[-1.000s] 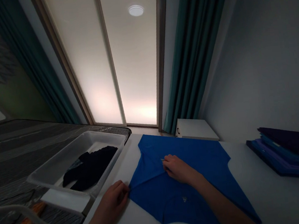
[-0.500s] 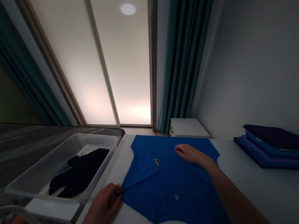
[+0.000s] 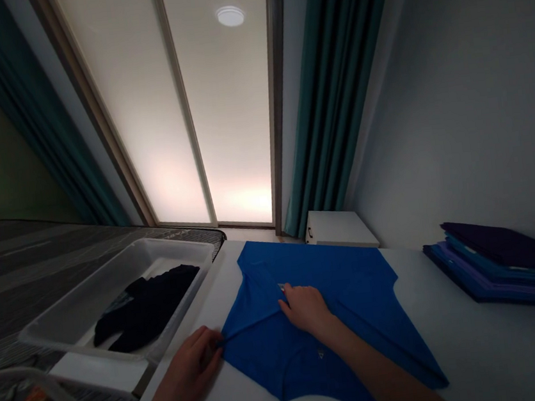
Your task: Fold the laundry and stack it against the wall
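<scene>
Back from 2 o'clock, right hand point(image 3: 304, 305) is resting mid-shirt point(image 3: 354, 281), grip state impossible to tell; left hand point(image 3: 193, 360), at 9 o'clock, is clamping its grip on the shirt edge.

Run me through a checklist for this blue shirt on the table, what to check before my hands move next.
1. Left hand pinching the blue shirt at its left edge: ok.
2. Right hand resting on the shirt's middle: ok. Whether it pinches cloth: cannot tell.
3. Shirt lying smooth: not ok, a raised crease runs between the two hands.
4. Shirt apart from the stack of folded clothes: ok, bare white table lies between them.
5. Shirt apart from the tray holding the dark garment: ok.
6. Near hem lying flat: cannot tell, the right forearm covers it.
</scene>
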Tool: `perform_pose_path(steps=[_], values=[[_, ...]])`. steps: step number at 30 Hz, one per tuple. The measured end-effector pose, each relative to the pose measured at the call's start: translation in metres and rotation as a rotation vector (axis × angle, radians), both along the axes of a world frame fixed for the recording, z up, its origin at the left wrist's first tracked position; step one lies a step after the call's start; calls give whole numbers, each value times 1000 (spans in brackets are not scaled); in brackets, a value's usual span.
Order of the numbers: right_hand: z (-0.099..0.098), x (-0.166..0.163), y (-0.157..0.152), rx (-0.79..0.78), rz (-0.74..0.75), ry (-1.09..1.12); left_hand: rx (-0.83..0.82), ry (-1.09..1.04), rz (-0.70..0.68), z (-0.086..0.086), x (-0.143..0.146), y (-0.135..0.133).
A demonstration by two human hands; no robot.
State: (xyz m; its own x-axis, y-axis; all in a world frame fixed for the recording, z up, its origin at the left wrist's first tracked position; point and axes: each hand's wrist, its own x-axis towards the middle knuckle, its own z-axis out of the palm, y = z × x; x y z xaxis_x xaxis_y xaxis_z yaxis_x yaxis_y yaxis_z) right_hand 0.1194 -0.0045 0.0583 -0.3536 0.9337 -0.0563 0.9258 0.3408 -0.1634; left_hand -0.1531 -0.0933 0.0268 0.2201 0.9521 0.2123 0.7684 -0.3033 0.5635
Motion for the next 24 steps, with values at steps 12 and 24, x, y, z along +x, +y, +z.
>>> perform_pose_path(steps=[12,24], values=[[-6,3,10,23,64,368,-56,-8,-19,4,2,-1],[-13,10,16,52,31,309,-27,-26,-29,-1,-1,-2]])
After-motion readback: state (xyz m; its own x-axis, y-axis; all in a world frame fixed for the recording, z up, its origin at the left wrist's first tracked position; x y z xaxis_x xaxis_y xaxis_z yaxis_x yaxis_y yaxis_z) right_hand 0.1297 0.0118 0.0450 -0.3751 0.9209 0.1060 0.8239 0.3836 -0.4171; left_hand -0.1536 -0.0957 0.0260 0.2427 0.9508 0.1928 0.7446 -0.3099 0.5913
